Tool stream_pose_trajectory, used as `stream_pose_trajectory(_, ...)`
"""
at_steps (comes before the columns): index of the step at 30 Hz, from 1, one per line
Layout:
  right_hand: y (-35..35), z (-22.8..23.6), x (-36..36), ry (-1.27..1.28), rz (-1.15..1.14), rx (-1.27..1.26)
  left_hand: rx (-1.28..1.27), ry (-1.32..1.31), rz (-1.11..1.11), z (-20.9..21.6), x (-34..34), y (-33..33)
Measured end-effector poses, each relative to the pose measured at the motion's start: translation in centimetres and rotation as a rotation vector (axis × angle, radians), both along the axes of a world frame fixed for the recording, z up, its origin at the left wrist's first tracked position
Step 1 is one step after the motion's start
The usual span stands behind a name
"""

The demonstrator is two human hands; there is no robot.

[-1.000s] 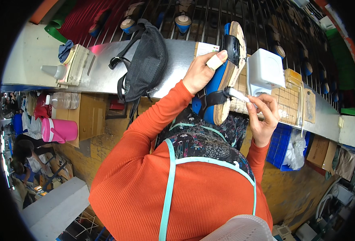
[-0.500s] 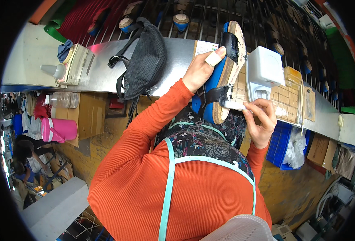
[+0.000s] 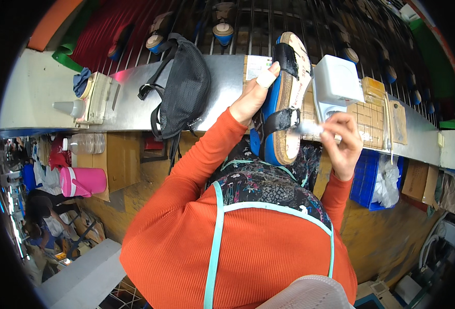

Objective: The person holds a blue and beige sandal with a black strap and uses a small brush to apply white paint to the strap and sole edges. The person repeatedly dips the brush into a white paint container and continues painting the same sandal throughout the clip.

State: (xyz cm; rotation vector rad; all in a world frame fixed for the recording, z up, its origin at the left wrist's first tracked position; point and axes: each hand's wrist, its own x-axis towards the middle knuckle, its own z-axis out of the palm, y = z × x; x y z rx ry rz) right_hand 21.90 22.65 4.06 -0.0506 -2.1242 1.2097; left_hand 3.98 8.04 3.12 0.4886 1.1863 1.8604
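Observation:
My left hand (image 3: 252, 98), its thumb wrapped in white tape, grips the side of a sandal (image 3: 288, 98) held upright over the front edge of the bench. The sandal has a pale footbed with a cork-coloured edge, two black straps, and a blue last under it. Pinched in the fingers of my right hand (image 3: 343, 141) is a small white applicator (image 3: 309, 129), smeared by motion. Its tip is by the lower strap; whether it touches cannot be made out. Behind my right hand stands a white dispenser (image 3: 336, 82) with an open lip at its base.
A black mesh bag (image 3: 186, 85) lies on the metal bench (image 3: 129, 105) to the left. Beyond runs a rack of metal bars (image 3: 248, 31) carrying several shoes on blue lasts. Under the bench sit a pink jug (image 3: 86, 181), a cardboard box (image 3: 124, 159) and a blue crate (image 3: 364, 180).
My right hand has shifted slightly to the right and up with the white applicator, which is now blurred. The sandal stays in my left hand, slightly more upright. The whole view has shifted a little.

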Motion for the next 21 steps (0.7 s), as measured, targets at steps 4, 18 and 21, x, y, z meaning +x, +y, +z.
stream_pose_trajectory(4,-0.8,-1.2,-0.8,-0.045,-0.151,-0.08,0.132,-0.088,0.036,0.0,1.2,-0.5)
stream_pose_trajectory(18,-3.0,-0.6,2.3,-0.229,-0.126,-0.116,-0.067,0.087,0.296,-2.3,0.0,-1.9)
stream_pose_trajectory(21,-3.7,-0.9,1.9,-0.246,-0.238,-0.015,-0.092,0.134,0.323,-2.2,0.1,-2.0)
